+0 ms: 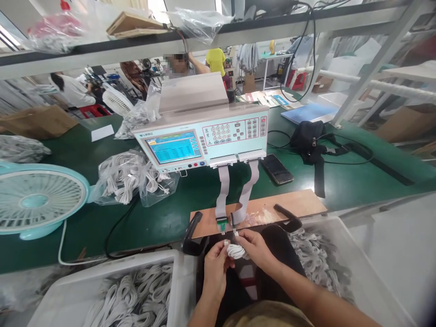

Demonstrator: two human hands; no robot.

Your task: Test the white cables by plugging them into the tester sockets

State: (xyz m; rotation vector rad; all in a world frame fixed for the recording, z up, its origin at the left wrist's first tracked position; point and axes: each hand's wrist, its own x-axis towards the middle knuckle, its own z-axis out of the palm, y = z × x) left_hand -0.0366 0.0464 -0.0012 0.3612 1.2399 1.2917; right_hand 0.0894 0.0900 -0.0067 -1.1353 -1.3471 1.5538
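Note:
A coiled white cable (pixel 236 251) hangs between my two hands, just in front of the bench edge. My left hand (pixel 215 265) pinches one of its plugs (pixel 226 242), which points up below a small green circuit board (pixel 222 224). With closed fingers my right hand (pixel 254 245) grips the cable's other plug (pixel 235 232), right at the end of the second grey ribbon cable (pixel 244 202); whether it is seated there I cannot tell. Both ribbons run up to a tester (pixel 200 136) with a lit blue screen. The board rests on a wooden plank (pixel 265 210) held by black clamps.
White bins of bundled cables stand left (pixel 175 281) and right (pixel 354 254) of my lap. On the green bench are a turquoise fan (pixel 37 200), bagged cables (pixel 126 177), a phone (pixel 277 169) and a black bag (pixel 308 138). A shelf (pixel 218 34) crosses above; people sit beyond.

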